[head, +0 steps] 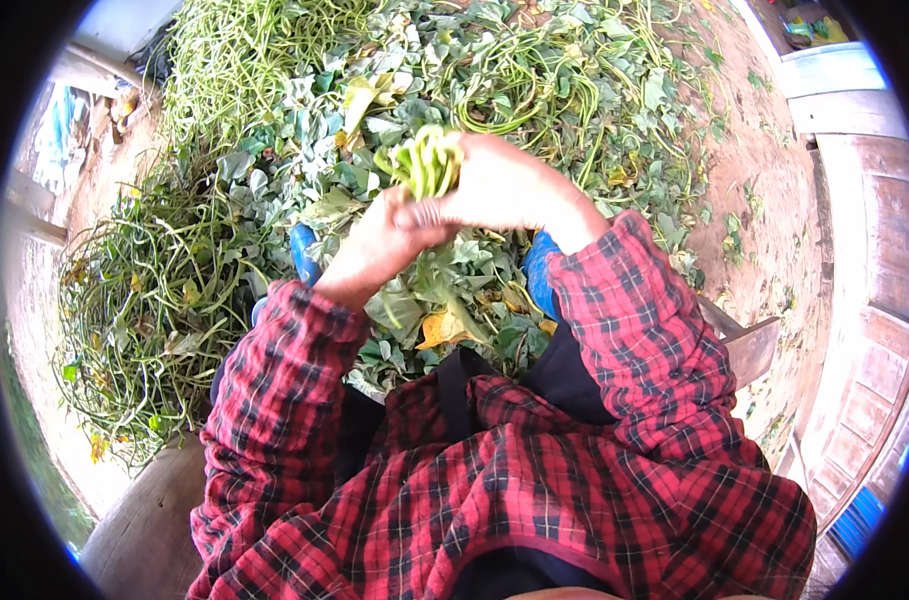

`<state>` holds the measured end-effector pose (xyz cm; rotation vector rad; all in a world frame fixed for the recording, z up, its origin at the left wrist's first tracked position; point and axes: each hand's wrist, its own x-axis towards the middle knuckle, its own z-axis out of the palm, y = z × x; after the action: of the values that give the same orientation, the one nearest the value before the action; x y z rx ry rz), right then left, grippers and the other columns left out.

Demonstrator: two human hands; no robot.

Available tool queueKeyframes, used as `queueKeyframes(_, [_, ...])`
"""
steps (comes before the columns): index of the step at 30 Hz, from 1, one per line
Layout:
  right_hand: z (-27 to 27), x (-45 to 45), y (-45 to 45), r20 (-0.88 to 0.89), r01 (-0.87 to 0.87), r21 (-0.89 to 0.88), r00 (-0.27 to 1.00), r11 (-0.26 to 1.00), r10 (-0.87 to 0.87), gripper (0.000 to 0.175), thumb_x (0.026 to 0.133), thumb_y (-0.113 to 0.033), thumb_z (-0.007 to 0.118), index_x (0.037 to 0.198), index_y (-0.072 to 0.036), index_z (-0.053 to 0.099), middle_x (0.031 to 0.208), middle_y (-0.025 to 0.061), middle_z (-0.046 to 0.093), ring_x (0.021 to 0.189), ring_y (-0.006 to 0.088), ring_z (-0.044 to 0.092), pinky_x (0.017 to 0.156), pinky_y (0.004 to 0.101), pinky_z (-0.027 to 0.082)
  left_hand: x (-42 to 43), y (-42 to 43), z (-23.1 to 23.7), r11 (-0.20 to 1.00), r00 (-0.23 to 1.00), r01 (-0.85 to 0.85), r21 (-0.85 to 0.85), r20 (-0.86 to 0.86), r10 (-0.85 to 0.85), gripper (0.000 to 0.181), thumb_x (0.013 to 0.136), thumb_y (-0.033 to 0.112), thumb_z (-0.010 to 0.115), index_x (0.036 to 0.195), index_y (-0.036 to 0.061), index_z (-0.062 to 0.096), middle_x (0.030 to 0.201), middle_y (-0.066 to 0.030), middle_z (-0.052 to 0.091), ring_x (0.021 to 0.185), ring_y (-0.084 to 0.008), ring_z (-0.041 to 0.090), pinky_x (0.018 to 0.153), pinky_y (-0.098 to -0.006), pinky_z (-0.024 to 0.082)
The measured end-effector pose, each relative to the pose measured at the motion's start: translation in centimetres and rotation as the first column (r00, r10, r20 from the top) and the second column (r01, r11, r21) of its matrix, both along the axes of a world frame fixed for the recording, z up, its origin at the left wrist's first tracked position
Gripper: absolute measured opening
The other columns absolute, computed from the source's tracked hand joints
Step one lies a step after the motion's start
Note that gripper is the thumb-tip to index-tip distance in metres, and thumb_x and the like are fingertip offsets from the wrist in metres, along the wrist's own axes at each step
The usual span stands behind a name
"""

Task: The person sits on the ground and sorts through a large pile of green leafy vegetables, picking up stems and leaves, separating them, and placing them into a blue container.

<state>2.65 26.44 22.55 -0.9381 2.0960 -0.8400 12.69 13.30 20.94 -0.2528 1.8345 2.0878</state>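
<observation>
A bundle of folded pale green stems (427, 163) is held up in front of me, over the leaves. My right hand (503, 184) wraps around it from the right, its thumb lying across the fingers of my left hand. From below, my left hand (383, 240) grips the lower part of the same bundle. The two hands touch, and the fingers partly hide each other and the stems. Blurred green leaves (458, 307) show beneath the hands; whether they hang from the bundle cannot be made out.
Cut leaves and vines (514, 82) cover the ground ahead. A heap of bare green stems (237, 67) lies at the upper left, and a tangled vine pile (162, 300) by my left side. Blue boots (541, 274) flank the leaves. Plank boards (889, 225) line the right.
</observation>
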Motion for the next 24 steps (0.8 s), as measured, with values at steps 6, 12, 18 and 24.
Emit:
queueKeyframes(6, [1.2,2.2,2.5,-0.174,-0.319,0.184,0.92,0.93,0.35,0.047,0.074,-0.046,0.067,0.083,-0.001,0.059,0.077,0.0156,0.06,0.075,0.0319,0.062,0.066,0.0377,0.05,3.0,-4.1,-12.5,0.681,0.907,0.422,-0.598,0.268,-0.326,0.037,0.07,0.028,0.065,0.091,-0.0009,0.061,0.08,-0.0179,0.064,0.076,-0.0308,0.062,0.072,-0.039,0.048])
queueKeyframes(12, [1.1,4.6,2.5,-0.086,-0.411,0.085,0.905,0.908,0.417,0.036,0.073,-0.031,0.07,0.084,0.001,0.058,0.08,0.0154,0.06,0.076,0.0321,0.063,0.066,0.0397,0.052,-11.5,-17.1,-14.0,0.245,0.929,0.331,-0.911,0.27,-0.251,0.043,0.081,0.033,0.056,0.103,-0.0034,0.057,0.093,-0.0177,0.064,0.083,-0.0311,0.063,0.073,-0.0396,0.051])
queueKeyframes(18, [0.2,3.0,4.3,-0.181,-0.257,0.013,0.95,0.966,0.255,0.031,0.072,-0.024,0.071,0.085,0.001,0.059,0.081,0.0153,0.06,0.074,0.0327,0.064,0.063,0.0404,0.052,-27.8,-24.7,1.6,-0.384,0.794,-0.588,-0.712,-0.599,-0.104,0.085,0.076,0.064,0.058,0.125,-0.0046,0.045,0.099,-0.0228,0.063,0.091,-0.0314,0.063,0.077,-0.0397,0.051])
queueKeyframes(24, [0.2,1.8,6.4,-0.209,-0.121,0.013,0.97,0.993,0.121,0.017,0.08,-0.017,0.059,0.084,-0.001,0.055,0.078,0.0129,0.056,0.072,0.0307,0.063,0.06,0.0392,0.051,-24.1,-2.0,-19.1,0.342,0.918,-0.046,-0.939,-0.174,-0.355,0.029,0.092,0.022,0.04,0.109,0.0206,0.063,0.096,-0.0164,0.066,0.086,-0.0314,0.065,0.077,-0.042,0.052])
